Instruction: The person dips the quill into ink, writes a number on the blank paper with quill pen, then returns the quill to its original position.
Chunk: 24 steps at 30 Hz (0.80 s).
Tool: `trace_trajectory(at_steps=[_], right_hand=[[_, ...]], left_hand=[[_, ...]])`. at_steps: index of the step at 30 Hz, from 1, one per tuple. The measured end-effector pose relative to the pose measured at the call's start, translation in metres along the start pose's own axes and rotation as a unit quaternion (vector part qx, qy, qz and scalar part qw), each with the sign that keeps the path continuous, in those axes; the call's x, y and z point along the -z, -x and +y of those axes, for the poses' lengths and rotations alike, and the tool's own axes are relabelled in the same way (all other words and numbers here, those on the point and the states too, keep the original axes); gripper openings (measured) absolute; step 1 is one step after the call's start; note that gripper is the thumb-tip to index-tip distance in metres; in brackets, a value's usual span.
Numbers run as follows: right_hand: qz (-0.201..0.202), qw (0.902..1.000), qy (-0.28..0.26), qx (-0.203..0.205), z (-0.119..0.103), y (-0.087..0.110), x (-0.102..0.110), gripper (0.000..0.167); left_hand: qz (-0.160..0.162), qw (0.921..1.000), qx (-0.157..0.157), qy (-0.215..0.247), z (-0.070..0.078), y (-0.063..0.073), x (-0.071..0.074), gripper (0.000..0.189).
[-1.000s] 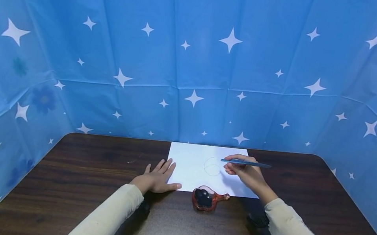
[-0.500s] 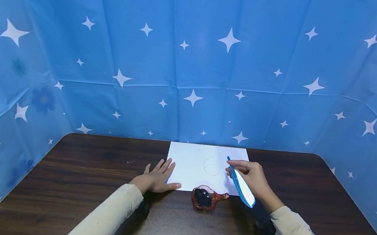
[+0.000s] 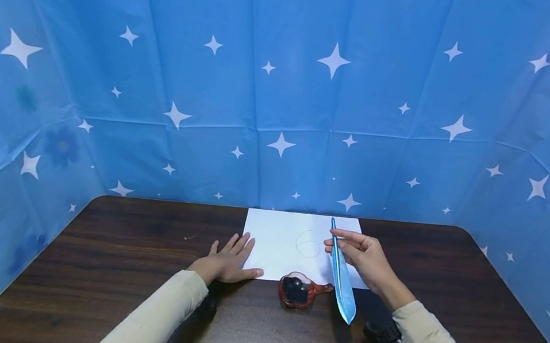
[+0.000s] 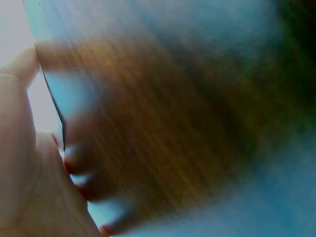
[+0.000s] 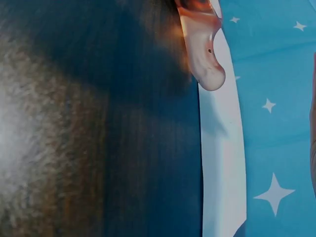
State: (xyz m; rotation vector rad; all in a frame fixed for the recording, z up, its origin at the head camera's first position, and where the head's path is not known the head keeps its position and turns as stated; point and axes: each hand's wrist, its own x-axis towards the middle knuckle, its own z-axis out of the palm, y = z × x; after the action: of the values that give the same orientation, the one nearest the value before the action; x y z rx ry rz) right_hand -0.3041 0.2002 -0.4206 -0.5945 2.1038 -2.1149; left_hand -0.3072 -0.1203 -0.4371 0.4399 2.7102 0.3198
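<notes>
A white sheet of paper (image 3: pixel 274 235) lies at the table's far edge, with a thin drawn line on it like a 6. My left hand (image 3: pixel 228 261) rests flat with spread fingers across the paper's left edge; its thumb and palm show in the left wrist view. Over the paper's right side, my right hand (image 3: pixel 365 260) pinches a blue feather-shaped pen (image 3: pixel 342 284) between thumb and fingers. The pen's nib points away from me and its broad feather end toward me. Only a sliver of that hand shows at the right wrist view's edge.
In front of the paper sits a small glossy red-brown dish (image 3: pixel 297 290) with a dark inside and a short handle (image 5: pixel 205 59) overlapping the paper's near edge. The dark wooden table (image 3: pixel 137 269) ends at a blue curtain (image 3: pixel 246 75) with white stars.
The feather pen has swung from lying sideways to pointing its feather end toward me. My right hand has shifted slightly right, off the drawn figure. My left hand has stayed put.
</notes>
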Motion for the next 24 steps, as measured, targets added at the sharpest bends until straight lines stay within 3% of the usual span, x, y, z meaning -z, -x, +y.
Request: trace_trajectory(at_steps=[8,16,21,24], right_hand=[[-0.018,0.9970,-0.008,-0.074,0.001,0.007,0.001,0.026],[-0.101,0.9839,-0.004,-0.148,-0.001,0.017,0.003,0.050],[-0.126,0.9769,-0.009,-0.173,-0.002,0.025,0.005,0.042],[-0.122,0.9728,0.000,-0.197,-0.005,0.030,0.004,0.037]], left_hand=[[0.002,1.0000,-0.006,0.003,-0.006,-0.005,-0.005,0.094],[0.006,1.0000,-0.001,-0.003,-0.016,-0.019,-0.015,0.097],[0.007,0.9999,-0.002,-0.007,-0.019,-0.023,-0.017,0.099],[0.003,1.0000,-0.004,-0.002,-0.015,-0.017,-0.013,0.098]])
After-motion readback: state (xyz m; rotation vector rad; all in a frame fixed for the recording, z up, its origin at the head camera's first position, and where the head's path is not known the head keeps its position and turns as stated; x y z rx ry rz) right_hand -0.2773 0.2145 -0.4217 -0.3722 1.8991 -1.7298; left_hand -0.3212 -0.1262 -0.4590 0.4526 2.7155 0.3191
